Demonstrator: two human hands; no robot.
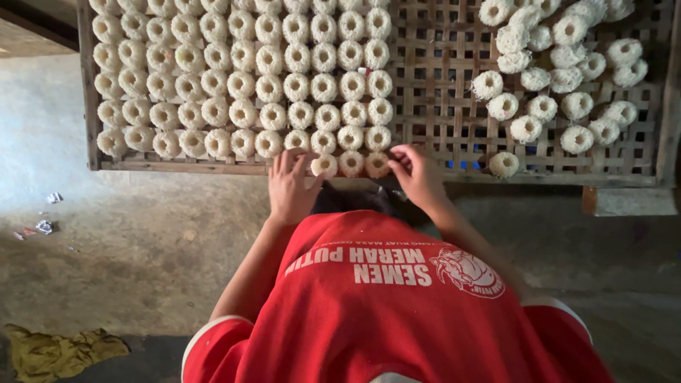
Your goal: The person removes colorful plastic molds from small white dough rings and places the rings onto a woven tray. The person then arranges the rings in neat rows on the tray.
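Left hand (289, 186) rests open beside a noodle ring (324, 165); right hand (418, 174) pinches another ring (377, 164), aligning the bottom row on the rack (454, 64).

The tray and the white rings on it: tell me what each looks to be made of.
Tray: thin flat strips, likely split bamboo, woven into an open lattice, in a plain wooden frame; dull, unfinished brown.

White rings: seemingly tangled fine strands, like noodle or cracker dough, coiled into nests with a hollow centre; matte off-white. Whether raw or dried is unclear.

The left hand and right hand touch the nearest row.
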